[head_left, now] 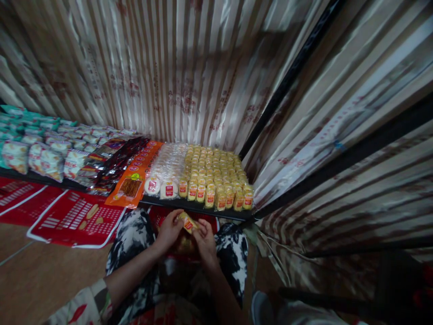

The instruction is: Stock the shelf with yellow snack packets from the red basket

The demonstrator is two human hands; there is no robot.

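My left hand (pixel 169 232) and my right hand (pixel 204 239) meet in front of my knees. Both are closed on one small yellow snack packet (pixel 187 222) with a red label. Just beyond them a low dark shelf (pixel 203 207) carries rows of the same yellow packets (pixel 216 180), and beside those a block of clear-wrapped white round cakes (pixel 165 174). My knees in black-and-white patterned trousers (pixel 131 239) flank my hands.
Further left on the shelf lie an orange snack pack (pixel 133 180), dark red packets (pixel 115 164) and white and green bags (pixel 40 153). Red printed sheets (pixel 74 219) hang below the shelf edge. Striped curtains (pixel 189 67) close off the back and right. Wooden floor (pixel 40 280) lies at left.
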